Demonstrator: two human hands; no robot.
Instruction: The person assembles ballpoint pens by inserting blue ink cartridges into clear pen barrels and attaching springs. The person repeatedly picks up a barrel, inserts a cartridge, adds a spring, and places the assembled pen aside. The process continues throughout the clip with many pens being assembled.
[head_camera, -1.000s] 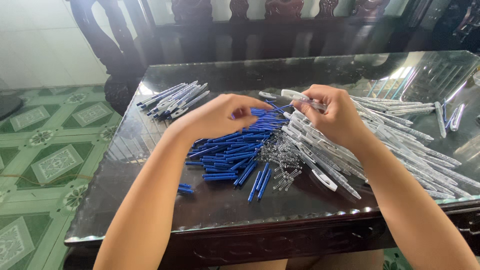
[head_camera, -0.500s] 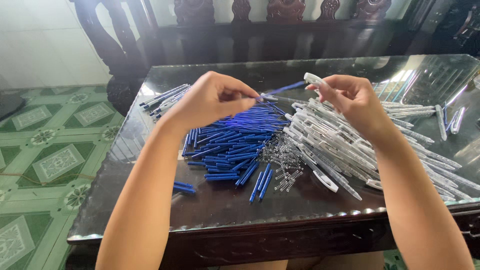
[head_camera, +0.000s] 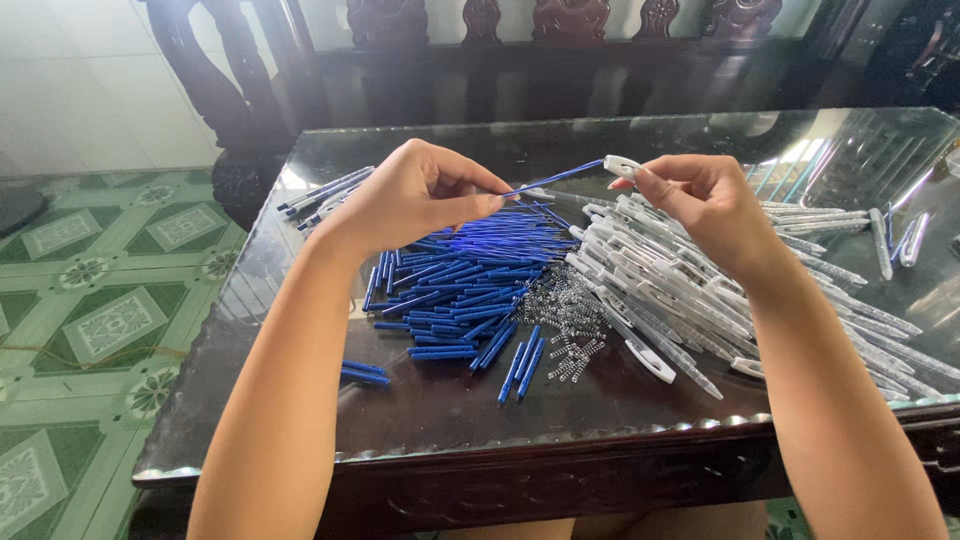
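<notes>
Centrally, left hand (head_camera: 410, 205) fingers pinching blue refill (head_camera: 560, 178); right hand (head_camera: 705, 205) fingers gripping clear pen barrel (head_camera: 622, 166) at 3 o'clock, above desk (head_camera: 450, 400).

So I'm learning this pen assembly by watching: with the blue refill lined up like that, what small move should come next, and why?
Probably slide the blue refill further toward the right hand. The left hand pinches its near end, and its far end meets the white pen piece pinched in the right hand, both raised above the table. How deep the refill sits cannot be seen.
</notes>
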